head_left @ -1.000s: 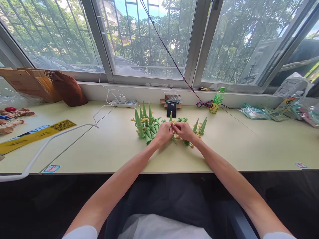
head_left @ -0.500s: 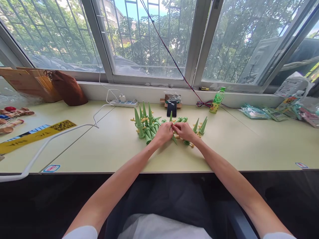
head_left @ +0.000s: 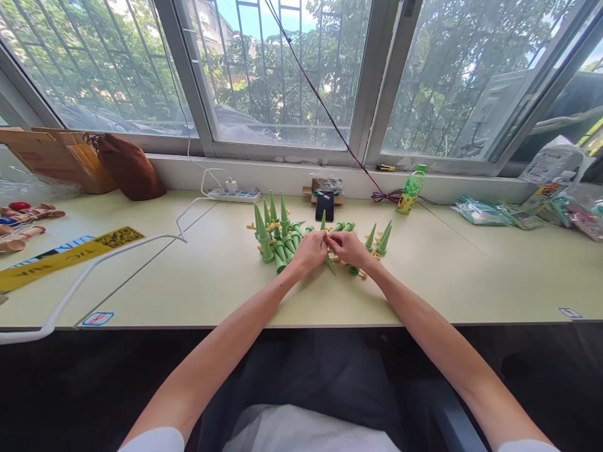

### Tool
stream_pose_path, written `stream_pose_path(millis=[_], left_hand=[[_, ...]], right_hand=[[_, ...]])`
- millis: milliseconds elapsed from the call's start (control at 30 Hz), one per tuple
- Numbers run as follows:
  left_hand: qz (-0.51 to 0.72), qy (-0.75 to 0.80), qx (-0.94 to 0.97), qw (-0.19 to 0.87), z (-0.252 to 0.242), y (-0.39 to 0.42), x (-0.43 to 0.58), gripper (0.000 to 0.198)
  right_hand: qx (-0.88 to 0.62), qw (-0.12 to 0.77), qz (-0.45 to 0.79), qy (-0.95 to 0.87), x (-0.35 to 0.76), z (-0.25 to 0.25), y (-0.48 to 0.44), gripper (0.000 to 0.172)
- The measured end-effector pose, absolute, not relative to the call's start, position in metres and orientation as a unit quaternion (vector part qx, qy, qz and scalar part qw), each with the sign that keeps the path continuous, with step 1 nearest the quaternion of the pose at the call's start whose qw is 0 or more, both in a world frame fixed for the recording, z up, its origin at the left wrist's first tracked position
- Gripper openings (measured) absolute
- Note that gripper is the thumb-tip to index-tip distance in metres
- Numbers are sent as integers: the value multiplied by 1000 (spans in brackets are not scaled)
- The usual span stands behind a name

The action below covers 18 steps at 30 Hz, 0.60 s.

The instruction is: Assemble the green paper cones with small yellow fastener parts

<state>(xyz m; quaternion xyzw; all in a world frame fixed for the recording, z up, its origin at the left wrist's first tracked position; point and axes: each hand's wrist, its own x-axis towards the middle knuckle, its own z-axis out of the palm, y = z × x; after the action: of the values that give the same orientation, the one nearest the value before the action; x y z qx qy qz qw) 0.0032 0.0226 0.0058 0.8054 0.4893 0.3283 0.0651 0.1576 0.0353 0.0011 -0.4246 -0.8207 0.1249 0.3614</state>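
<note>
My left hand (head_left: 311, 250) is closed, its fingers wrapped round a green plastic cone-shaped spike (head_left: 330, 265) whose tip points down toward me. Against it, my right hand (head_left: 347, 247) pinches with thumb and fingertips; whatever is between them is too small and covered to make out. Just beyond the fingertips another green spike tip (head_left: 323, 221) points up, its base hidden by the hands. To the left stand and lie several green spikes (head_left: 264, 242) with small yellow valves. A few more spikes (head_left: 384, 240) are upright on the right, near a round green cap (head_left: 352, 270).
Behind the hands lie a dark phone (head_left: 325, 206) and a small carton. A green drink bottle (head_left: 411, 190) stands near the sill, plastic packets (head_left: 485, 211) to its right. At left are a power strip (head_left: 235, 195), a white cable (head_left: 117, 250) and a brown pouch (head_left: 129, 166).
</note>
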Motion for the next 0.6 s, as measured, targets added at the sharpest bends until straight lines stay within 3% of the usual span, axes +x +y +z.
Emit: stream_pose_path(millis=[600], left_hand=[[316, 491, 808, 71, 6, 23, 2, 20]], right_hand=[[-421, 353, 121, -827, 159, -2, 38, 36]])
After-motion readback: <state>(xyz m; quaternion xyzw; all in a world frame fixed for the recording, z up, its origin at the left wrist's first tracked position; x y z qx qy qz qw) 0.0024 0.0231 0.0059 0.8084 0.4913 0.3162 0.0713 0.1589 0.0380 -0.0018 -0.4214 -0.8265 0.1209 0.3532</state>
